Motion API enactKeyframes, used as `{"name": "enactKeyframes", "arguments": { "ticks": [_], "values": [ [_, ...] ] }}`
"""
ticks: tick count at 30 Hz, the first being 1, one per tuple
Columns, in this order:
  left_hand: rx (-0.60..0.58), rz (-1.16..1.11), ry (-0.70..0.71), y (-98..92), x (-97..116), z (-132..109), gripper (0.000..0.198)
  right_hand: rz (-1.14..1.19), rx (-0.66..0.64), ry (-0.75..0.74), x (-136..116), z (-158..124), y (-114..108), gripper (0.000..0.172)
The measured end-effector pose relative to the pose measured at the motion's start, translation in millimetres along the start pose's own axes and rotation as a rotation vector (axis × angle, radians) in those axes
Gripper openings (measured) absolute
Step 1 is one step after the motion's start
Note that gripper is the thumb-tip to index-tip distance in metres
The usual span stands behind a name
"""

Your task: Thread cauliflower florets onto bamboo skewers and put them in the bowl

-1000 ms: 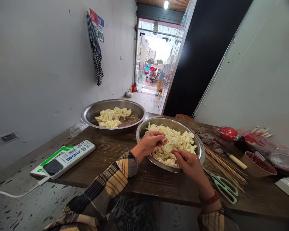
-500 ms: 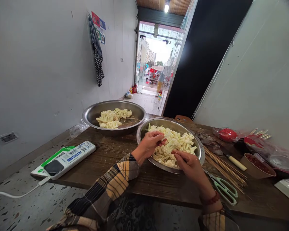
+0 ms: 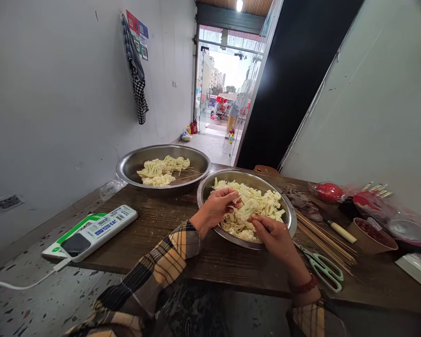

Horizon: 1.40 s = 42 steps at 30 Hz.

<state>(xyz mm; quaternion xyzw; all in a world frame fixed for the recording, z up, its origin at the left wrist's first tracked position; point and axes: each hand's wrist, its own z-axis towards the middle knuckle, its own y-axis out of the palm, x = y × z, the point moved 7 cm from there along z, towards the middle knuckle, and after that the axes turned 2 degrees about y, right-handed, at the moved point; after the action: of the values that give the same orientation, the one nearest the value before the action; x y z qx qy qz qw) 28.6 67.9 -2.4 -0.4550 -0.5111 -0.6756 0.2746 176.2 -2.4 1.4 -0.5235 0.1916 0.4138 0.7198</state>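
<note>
Over the steel bowl [image 3: 290, 220] at twelve o'clock, the left hand [image 3: 214, 209] has its fingers [image 3: 228, 194] pressed together, pinching a pale sliver of cauliflower at the tips, with a thin stick showing there too. The right hand [image 3: 273, 238] curls at the edge of the heap of cauliflower pieces [image 3: 257, 199] in the bowl; its fingertips are hidden, so what they grip can't be told. At two o'clock lie green-handled scissors [image 3: 324, 271] beside loose bamboo skewers [image 3: 323, 243]. At ten o'clock a phone [image 3: 75, 244] rests on a white printed box [image 3: 107, 226]. Farther off, at eleven o'clock, a second steel bowl [image 3: 126, 161] holds skewered cauliflower [image 3: 157, 171] — several pieces already threaded.
</note>
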Motion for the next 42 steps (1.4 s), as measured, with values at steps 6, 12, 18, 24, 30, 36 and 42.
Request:
{"name": "enactKeyframes", "arguments": {
  "ticks": [6,12,18,24,30,36,42],
  "values": [
    [-0.014,0.106,-0.009,0.2,-5,3,0.031,-0.003,0.025,0.009,-3,-1,-1,0.032],
    [-0.046,0.188,0.004,5.5,-7,3,0.032,-0.04,0.088,-0.013,-5,-2,-2,0.032],
    [-0.062,0.244,0.023,9.0,-6,4,0.034,-0.092,0.092,-0.037,-10,-1,-4,0.032],
    [-0.078,0.217,0.05,12.2,-6,5,0.032,-0.093,0.112,-0.037,-9,0,-5,0.028],
    [-0.055,0.127,-0.003,12.8,-4,1,0.033,0.09,0.072,0.007,-4,2,-7,0.031],
    [0.102,0.159,0.08,-3.8,1,4,0.036,0.275,0.158,0.084,10,1,-12,0.037],
    [0.073,0.369,0.058,-5.0,-2,11,0.027,0.364,0.457,0.125,25,-6,-28,0.038]
  ]
}}
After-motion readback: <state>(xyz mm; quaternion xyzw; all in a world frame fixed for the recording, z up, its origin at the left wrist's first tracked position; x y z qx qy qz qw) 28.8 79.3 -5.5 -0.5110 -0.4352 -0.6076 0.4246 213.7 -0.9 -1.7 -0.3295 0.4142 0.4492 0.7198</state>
